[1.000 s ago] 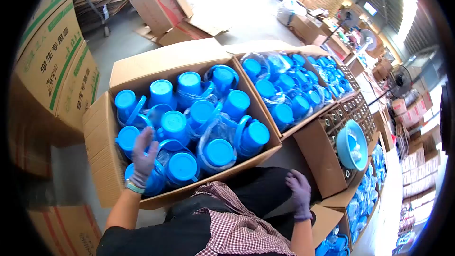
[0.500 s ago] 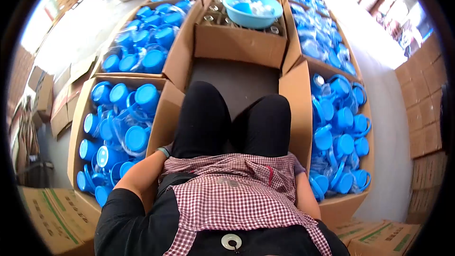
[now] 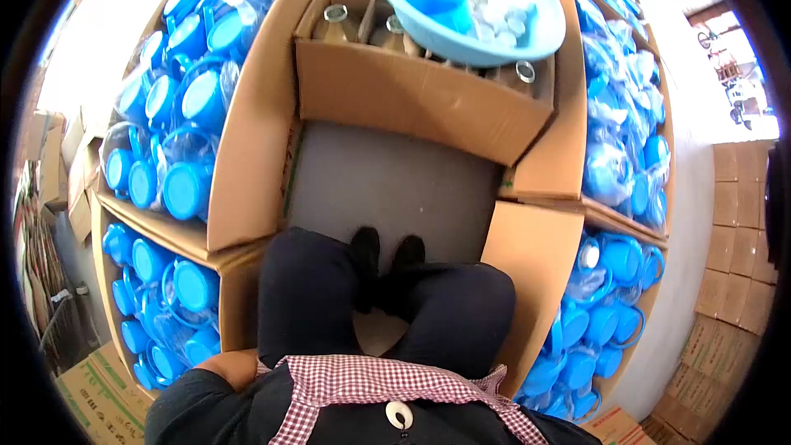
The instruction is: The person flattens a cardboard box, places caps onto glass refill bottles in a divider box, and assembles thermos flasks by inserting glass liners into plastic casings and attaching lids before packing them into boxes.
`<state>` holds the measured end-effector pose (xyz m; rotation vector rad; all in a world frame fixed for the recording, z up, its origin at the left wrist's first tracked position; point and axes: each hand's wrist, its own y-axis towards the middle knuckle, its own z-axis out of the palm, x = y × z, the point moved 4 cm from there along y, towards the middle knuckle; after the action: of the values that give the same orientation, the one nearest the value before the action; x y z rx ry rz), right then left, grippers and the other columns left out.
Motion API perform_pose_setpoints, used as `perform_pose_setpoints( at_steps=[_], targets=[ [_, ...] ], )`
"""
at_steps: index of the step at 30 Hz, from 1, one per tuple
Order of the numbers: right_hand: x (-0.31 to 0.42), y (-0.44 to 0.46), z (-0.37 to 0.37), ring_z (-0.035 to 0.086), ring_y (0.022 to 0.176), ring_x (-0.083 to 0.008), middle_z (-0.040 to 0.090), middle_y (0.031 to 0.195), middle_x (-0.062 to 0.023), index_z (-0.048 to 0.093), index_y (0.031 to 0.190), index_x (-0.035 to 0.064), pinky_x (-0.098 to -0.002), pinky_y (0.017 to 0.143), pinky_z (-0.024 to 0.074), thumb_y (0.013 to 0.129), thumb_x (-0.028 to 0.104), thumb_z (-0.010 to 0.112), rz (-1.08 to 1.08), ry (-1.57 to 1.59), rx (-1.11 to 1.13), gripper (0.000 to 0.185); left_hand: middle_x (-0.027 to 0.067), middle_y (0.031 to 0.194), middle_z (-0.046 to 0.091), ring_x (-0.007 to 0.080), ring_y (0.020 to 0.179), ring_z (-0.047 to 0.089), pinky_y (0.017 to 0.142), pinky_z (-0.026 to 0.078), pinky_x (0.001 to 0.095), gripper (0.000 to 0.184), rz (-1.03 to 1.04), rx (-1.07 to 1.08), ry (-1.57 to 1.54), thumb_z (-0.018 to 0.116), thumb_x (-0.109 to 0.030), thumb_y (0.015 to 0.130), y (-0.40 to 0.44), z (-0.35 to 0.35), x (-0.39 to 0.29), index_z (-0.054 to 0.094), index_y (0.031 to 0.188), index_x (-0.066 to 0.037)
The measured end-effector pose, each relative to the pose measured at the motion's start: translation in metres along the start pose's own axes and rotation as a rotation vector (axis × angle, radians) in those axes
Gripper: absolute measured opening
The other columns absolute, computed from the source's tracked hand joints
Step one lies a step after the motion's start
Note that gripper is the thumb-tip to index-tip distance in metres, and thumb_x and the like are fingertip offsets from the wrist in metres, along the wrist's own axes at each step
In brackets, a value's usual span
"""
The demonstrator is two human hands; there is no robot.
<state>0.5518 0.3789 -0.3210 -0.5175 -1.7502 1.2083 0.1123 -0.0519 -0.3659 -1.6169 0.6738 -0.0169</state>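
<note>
Neither of my hands shows; only a bit of my left forearm (image 3: 235,367) appears beside my lap, next to the lower left carton. My right arm is hidden below the checked apron (image 3: 362,379). Blue lidded jugs with handles (image 3: 196,284), some in clear plastic, fill the open cartons on both sides. Ahead of my knees stands a divided carton (image 3: 412,95) of clear glass bottles or jars (image 3: 336,23). A light blue basin (image 3: 486,53) rests on top of it, holding a blue cup (image 3: 438,5) and small whitish pieces (image 3: 498,8).
Grey floor (image 3: 395,181) shows between the cartons, with my two dark shoes on it. A raised carton flap (image 3: 531,264) stands right of my knees. Stacked closed cartons (image 3: 725,280) line the far right. Flattened cardboard (image 3: 37,255) leans at the far left.
The view has swung from the left carton to straight ahead and moved closer to the basin. Both gloved hands, seen a second ago, have dropped out of view.
</note>
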Motion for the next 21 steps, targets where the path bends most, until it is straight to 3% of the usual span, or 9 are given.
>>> perform_pose_setpoints(
  at_steps=[7,15,20,21],
  targets=[
    [0.042,-0.026,-0.009,0.07,0.088,-0.0246,0.072,0.095,-0.0088,0.071,0.094,0.005,-0.0388,0.076,0.0552,0.1,0.027,0.059,0.015,-0.094,-0.078,0.026,0.0131,0.128,0.067,0.032,0.123,0.059,0.109,0.043,0.0476,0.058,0.013,-0.013,0.073,0.046,-0.058,0.105,0.021,0.061,-0.09,0.061,0.136,-0.012],
    [0.047,-0.015,-0.007,0.069,0.085,-0.0246,0.071,0.09,-0.0091,0.07,0.088,0.0063,-0.0397,0.073,0.0547,0.099,0.026,0.059,-0.171,-0.024,-0.135,0.025,0.0144,0.126,0.068,0.0334,0.122,0.06,0.109,0.043,0.0485,0.057,0.205,0.059,0.178,0.046,-0.058,0.105,0.052,0.127,-0.201,0.062,0.134,-0.012],
    [0.127,0.054,0.007,0.069,0.083,-0.0247,0.07,0.087,-0.0093,0.069,0.084,0.0072,-0.0402,0.072,0.0544,0.098,0.025,0.059,-0.485,-0.21,-0.114,0.025,0.0153,0.125,0.069,0.0343,0.121,0.06,0.109,0.043,0.0491,0.057,0.294,0.096,0.179,0.045,-0.058,0.105,0.066,0.149,-0.254,0.062,0.133,-0.012],
    [0.172,0.068,0.01,0.069,0.083,-0.0247,0.07,0.086,-0.0093,0.069,0.083,0.0073,-0.0403,0.072,0.0543,0.098,0.025,0.059,-0.801,-0.502,-0.125,0.025,0.0155,0.124,0.069,0.0345,0.121,0.06,0.109,0.043,0.0493,0.057,0.301,0.133,0.156,0.045,-0.058,0.105,0.062,0.152,-0.273,0.062,0.133,-0.012]
  ],
)
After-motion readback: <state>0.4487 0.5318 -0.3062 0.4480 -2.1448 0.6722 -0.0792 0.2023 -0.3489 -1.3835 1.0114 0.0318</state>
